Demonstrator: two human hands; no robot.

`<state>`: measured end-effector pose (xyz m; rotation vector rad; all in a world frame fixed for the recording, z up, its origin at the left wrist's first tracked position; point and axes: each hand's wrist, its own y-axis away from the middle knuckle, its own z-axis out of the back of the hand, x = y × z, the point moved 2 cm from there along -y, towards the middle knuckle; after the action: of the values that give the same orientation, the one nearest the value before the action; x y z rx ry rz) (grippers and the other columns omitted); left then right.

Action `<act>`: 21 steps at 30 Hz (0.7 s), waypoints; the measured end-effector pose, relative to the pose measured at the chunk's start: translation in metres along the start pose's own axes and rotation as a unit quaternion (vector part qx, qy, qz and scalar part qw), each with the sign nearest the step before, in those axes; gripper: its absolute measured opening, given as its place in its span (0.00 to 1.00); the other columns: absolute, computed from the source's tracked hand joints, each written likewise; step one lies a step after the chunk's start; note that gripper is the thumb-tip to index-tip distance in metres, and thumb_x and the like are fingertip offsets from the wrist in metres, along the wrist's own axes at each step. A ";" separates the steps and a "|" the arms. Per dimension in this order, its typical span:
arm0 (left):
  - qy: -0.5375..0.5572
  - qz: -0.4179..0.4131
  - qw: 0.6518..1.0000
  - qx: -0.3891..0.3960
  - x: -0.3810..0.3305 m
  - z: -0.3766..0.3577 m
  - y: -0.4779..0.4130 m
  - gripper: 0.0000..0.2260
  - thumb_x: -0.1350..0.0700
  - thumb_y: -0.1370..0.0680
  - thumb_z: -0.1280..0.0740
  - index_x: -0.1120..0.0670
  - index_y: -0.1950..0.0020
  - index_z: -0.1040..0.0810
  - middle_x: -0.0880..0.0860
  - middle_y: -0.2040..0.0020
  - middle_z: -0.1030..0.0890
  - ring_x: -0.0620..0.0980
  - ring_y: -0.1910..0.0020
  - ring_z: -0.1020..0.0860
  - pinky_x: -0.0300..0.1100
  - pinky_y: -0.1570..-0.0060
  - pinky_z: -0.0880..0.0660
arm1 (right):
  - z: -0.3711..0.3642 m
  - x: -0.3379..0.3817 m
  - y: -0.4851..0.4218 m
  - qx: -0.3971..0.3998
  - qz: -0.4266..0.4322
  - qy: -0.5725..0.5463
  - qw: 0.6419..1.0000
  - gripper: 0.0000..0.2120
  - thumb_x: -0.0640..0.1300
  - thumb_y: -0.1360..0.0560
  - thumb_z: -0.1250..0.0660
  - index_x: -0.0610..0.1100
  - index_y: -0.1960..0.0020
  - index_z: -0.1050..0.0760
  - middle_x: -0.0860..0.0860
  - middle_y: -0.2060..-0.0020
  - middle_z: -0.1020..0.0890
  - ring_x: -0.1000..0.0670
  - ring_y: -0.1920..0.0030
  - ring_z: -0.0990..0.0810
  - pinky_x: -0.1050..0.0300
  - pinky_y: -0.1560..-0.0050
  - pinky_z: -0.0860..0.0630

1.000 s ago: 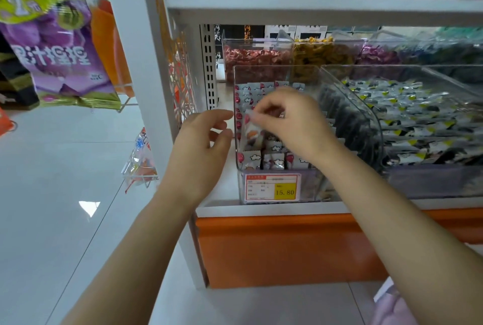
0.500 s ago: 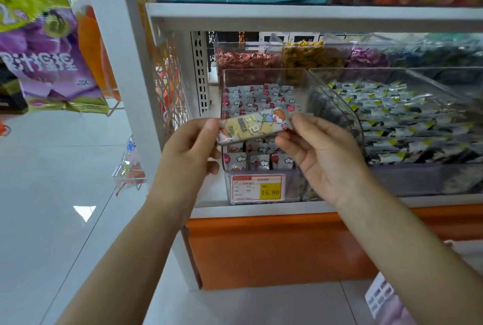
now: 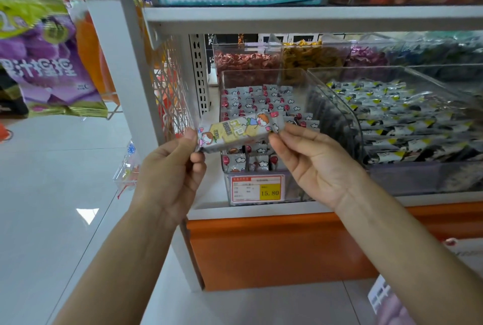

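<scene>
A small snack packet [image 3: 239,132], grey with a yellow panel and cartoon children, is stretched lengthwise between both hands in front of the shelf. My left hand [image 3: 171,175] pinches its left end between thumb and fingers. My right hand [image 3: 316,165] pinches the right end, palm facing me. Behind the packet stands a clear plastic bin [image 3: 264,73] holding several similar packets with red balloons, and a price tag [image 3: 257,188] reading 15.80 sits on its front.
A larger clear bin [image 3: 337,115] of black, white and yellow packets stands to the right. More candy bins line the back. The white shelf post [image 3: 122,63] and wire mesh side lie left; purple bags [image 3: 49,68] hang further left. Orange shelf base [image 3: 274,248] below, tiled floor.
One second ago my right hand was reaching into the bin. It came out with a packet, my left hand took the other end, and both now hold it level.
</scene>
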<state>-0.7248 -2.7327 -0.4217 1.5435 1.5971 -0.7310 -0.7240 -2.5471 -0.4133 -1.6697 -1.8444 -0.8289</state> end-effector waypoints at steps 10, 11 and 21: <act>-0.267 -0.198 0.942 0.048 -0.009 -0.010 0.015 0.10 0.65 0.22 0.38 0.53 0.53 0.20 0.47 0.71 0.20 0.43 0.72 0.23 0.33 0.69 0.23 | 0.008 0.015 0.000 -0.018 0.084 0.248 0.965 0.16 0.48 0.36 0.30 0.35 0.59 0.26 0.45 0.67 0.17 0.48 0.70 0.17 0.61 0.73 0.22; -0.274 -0.206 0.938 0.051 -0.009 -0.011 0.016 0.11 0.65 0.22 0.39 0.52 0.53 0.20 0.47 0.68 0.20 0.43 0.70 0.23 0.34 0.69 0.23 | 0.008 0.016 0.000 -0.010 0.098 0.259 0.961 0.13 0.46 0.35 0.29 0.37 0.61 0.27 0.45 0.67 0.19 0.48 0.69 0.18 0.60 0.72 0.22; -0.314 -0.202 0.921 0.109 -0.009 -0.013 0.017 0.11 0.58 0.21 0.40 0.43 0.47 0.22 0.47 0.53 0.17 0.40 0.59 0.20 0.31 0.61 0.24 | 0.006 0.019 0.003 0.078 0.211 0.441 0.869 0.13 0.33 0.28 0.32 0.49 0.50 0.19 0.53 0.54 0.15 0.55 0.53 0.17 0.64 0.55 0.21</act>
<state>-0.7106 -2.7252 -0.4056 0.9599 1.3645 -1.5023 -0.7227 -2.5299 -0.4035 -1.1960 -0.8497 -0.9827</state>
